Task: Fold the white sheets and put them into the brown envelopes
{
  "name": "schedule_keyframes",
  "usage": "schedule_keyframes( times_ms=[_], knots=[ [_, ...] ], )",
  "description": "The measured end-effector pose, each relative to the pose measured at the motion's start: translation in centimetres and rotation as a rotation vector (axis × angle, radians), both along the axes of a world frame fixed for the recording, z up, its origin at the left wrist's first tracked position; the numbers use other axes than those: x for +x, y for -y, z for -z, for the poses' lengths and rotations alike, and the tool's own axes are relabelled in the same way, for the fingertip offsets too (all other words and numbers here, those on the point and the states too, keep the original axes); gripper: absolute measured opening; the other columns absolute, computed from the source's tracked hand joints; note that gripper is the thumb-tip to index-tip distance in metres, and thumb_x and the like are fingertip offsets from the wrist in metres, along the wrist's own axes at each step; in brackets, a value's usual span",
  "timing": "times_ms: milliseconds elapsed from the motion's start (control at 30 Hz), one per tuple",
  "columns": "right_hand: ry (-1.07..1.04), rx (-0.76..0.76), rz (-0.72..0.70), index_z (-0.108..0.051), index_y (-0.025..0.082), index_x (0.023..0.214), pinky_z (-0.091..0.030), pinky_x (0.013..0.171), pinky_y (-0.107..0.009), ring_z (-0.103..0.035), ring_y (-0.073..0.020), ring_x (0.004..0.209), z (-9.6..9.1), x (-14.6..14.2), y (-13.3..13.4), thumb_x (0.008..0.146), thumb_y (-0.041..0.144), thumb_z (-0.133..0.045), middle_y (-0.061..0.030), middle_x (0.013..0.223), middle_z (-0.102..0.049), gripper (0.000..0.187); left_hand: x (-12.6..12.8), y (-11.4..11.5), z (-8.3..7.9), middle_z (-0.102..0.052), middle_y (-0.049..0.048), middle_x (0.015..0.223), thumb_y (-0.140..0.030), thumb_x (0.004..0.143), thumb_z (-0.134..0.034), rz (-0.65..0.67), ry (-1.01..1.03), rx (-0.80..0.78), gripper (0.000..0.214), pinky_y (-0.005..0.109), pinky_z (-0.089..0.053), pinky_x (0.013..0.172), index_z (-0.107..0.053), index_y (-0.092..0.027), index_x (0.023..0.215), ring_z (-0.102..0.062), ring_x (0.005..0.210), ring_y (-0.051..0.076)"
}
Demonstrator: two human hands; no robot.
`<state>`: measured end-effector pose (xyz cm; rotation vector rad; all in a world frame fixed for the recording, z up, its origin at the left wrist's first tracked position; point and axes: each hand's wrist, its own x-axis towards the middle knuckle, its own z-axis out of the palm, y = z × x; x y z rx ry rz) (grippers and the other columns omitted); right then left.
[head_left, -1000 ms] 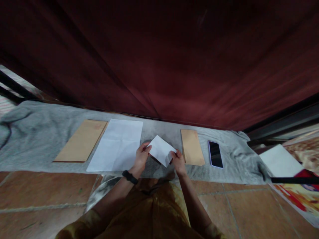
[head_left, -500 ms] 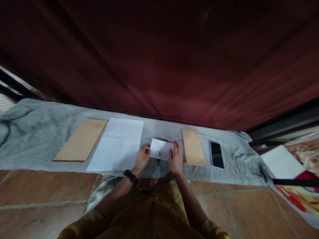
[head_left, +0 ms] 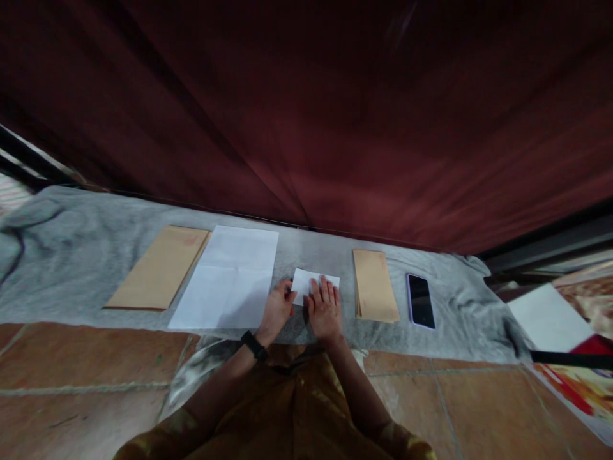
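A small folded white paper lies on the grey cloth in front of me. My right hand rests flat on its right part, fingers stretched out and slightly apart. At the paper's left edge, my left hand, with a black band on its wrist, is closed in a pinch. A slim, dark pen-like item shows at those fingertips, mostly hidden by them. To the left of my left hand lies a large white sheet with crease lines.
Large brown envelopes lie at left and smaller brown envelopes at right, beside a phone. The grey cloth meets a dark red hanging fabric behind. Another white sheet is at far right; tiles lie in front.
My right hand has moved left from the paper's right edge and now lies flat across it. The paper has settled flatter. My left hand stays at its left edge.
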<state>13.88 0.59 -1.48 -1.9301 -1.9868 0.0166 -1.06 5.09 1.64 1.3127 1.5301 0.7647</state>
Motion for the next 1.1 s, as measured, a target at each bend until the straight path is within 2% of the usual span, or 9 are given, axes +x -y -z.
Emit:
schedule_keyframes(
  times_ms=[167, 267, 367, 500, 600, 700, 833, 1100],
  knots=[
    [0.045, 0.031, 0.04, -0.042, 0.019, 0.153, -0.028, 0.119, -0.05, -0.036, -0.0299, 0.147, 0.4, 0.6, 0.4, 0.104, 0.035, -0.044, -0.0143, 0.162, -0.036, 0.052, -0.2, 0.4, 0.0, -0.065, -0.001, 0.067, -0.017, 0.089, -0.052, 0.047, -0.168, 0.039, 0.03, 0.026, -0.042, 0.053, -0.061, -0.017, 0.118, -0.057, 0.049, 0.014],
    [0.074, 0.037, 0.054, -0.041, 0.018, 0.154, -0.03, 0.118, -0.048, -0.037, -0.0294, 0.146, 0.5, 1.1, 0.7, 0.105, 0.036, -0.042, -0.0146, 0.161, -0.037, 0.052, -0.3, 0.6, 0.1, -0.071, 0.0035, 0.079, -0.015, 0.091, -0.05, 0.085, -0.279, 0.086, 0.034, 0.028, -0.049, 0.063, -0.059, -0.017, 0.123, -0.066, 0.063, 0.017],
    [0.097, 0.035, 0.059, -0.041, 0.017, 0.154, -0.031, 0.117, -0.049, -0.037, -0.0306, 0.146, 0.6, 1.6, 0.9, 0.105, 0.039, -0.041, -0.0155, 0.161, -0.037, 0.054, -0.2, 1.0, -0.3, -0.075, 0.0078, 0.094, -0.016, 0.094, -0.048, 0.116, -0.438, 0.142, 0.034, 0.031, -0.053, 0.074, -0.059, -0.018, 0.126, -0.071, 0.081, 0.021],
    [0.112, 0.036, 0.055, -0.039, 0.017, 0.155, -0.031, 0.117, -0.051, -0.038, -0.0321, 0.145, 0.8, 1.9, 1.0, 0.105, 0.04, -0.038, -0.0162, 0.162, -0.035, 0.055, 0.3, 1.8, -1.2, -0.072, 0.0111, 0.106, -0.019, 0.098, -0.041, 0.163, -0.708, 0.273, 0.031, 0.035, -0.055, 0.08, -0.063, -0.019, 0.12, -0.07, 0.089, 0.024],
    [0.122, 0.026, 0.047, -0.036, 0.017, 0.157, -0.029, 0.117, -0.051, -0.038, -0.0325, 0.145, 1.1, 1.9, 1.0, 0.105, 0.041, -0.036, -0.0167, 0.162, -0.034, 0.057, 0.9, 2.4, -1.1, -0.069, 0.0121, 0.119, -0.018, 0.098, -0.041, 0.277, -0.741, 0.486, 0.032, 0.039, -0.053, 0.095, -0.064, -0.018, 0.12, -0.066, 0.108, 0.025],
    [0.132, 0.003, 0.046, -0.035, 0.018, 0.157, -0.027, 0.118, -0.052, -0.037, -0.0323, 0.146, 1.2, 1.8, 1.0, 0.106, 0.041, -0.034, -0.0161, 0.163, -0.032, 0.056, 1.3, 3.1, -0.2, -0.059, 0.0133, 0.141, -0.021, 0.099, -0.043, 0.419, -0.714, 0.64, 0.037, 0.043, -0.044, 0.112, -0.059, -0.016, 0.132, -0.053, 0.133, 0.026],
    [0.151, -0.018, 0.072, -0.036, 0.021, 0.157, -0.026, 0.118, -0.053, -0.034, -0.0333, 0.147, 1.1, 1.8, 1.1, 0.105, 0.042, -0.034, -0.0145, 0.165, -0.028, 0.056, 1.1, 4.1, 1.3, -0.045, 0.0144, 0.157, -0.029, 0.1, -0.045, 0.47, -0.763, 0.643, 0.047, 0.045, -0.033, 0.121, -0.049, -0.013, 0.144, -0.038, 0.147, 0.025],
    [0.179, -0.007, 0.066, -0.034, 0.021, 0.158, -0.027, 0.117, -0.052, -0.034, -0.0337, 0.147, 1.3, 1.8, 1.3, 0.106, 0.043, -0.03, -0.014, 0.165, -0.029, 0.057, -0.1, 5.7, 2.7, -0.033, 0.0182, 0.162, -0.051, 0.098, -0.047, 0.471, -0.845, 0.62, 0.071, 0.045, -0.029, 0.123, -0.037, -0.006, 0.152, -0.027, 0.152, 0.028]
  ],
)
